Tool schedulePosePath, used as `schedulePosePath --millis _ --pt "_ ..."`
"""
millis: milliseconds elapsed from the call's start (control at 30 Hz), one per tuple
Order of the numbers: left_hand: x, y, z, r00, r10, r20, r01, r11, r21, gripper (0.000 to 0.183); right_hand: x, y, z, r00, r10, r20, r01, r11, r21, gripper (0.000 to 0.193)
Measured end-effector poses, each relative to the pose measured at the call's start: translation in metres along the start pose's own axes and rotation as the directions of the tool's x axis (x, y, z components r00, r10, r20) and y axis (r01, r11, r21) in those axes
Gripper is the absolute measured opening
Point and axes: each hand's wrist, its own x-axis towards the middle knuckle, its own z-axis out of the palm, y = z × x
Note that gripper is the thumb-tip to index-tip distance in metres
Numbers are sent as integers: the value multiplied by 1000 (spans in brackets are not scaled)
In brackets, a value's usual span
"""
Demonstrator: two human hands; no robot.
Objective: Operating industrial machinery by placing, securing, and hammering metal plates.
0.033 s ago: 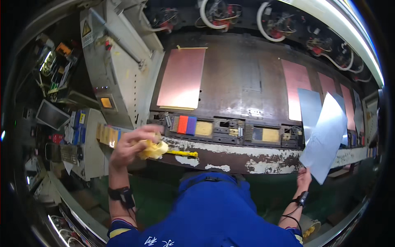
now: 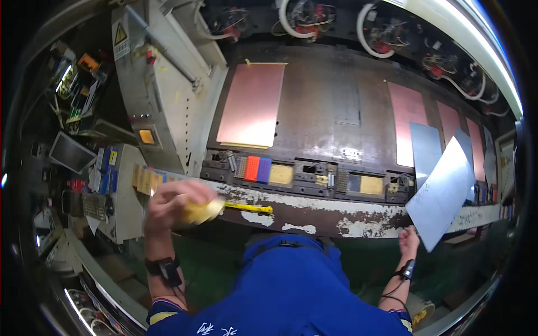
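Above the left part of the bench edge, my left hand (image 2: 171, 206) is closed round a crumpled yellow wad (image 2: 203, 213). Motion smears both, so its material is unclear. My right hand (image 2: 409, 239), at the front edge on the right, pinches the near left edge of a thin silver sheet (image 2: 443, 193). This sheet is tilted up and partly covers another grey sheet (image 2: 424, 147) lying behind it. A yellow strip-like tool (image 2: 249, 208) lies on the worn front ledge, right of my left hand.
A pink copper-coloured panel (image 2: 252, 106) lies on the dark machine bed (image 2: 319, 95); more such panels (image 2: 407, 112) lie at right. Orange and blue blocks (image 2: 258, 169) sit in the front rail. A grey machine post (image 2: 162, 84) rises at left, with a keyboard (image 2: 96, 207) beyond.
My left hand and the yellow wad have moved slightly left and down. The silver sheet has turned a little, its far tip shifting right and down. My head view has shifted slightly.
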Motion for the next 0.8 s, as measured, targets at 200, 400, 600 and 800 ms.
schedulePosePath --millis 200,400,600,800 --pt "-78 -48 -107 943 196 -271 -319 289 -902 45 -79 79 296 892 126 434 89 892 -443 15" --pt "-105 -195 -75 592 -806 13 721 537 437 31 -222 153 603 411 252 876 801 359 -479 19" --pt "-85 -196 -170 702 -712 -3 673 665 -322 37 -242 237 778 114 33 993 992 54 -115 20" --pt "-109 -237 -232 776 -609 -165 -198 13 -980 46 -239 252 822 6 160 987 991 -132 15 20"
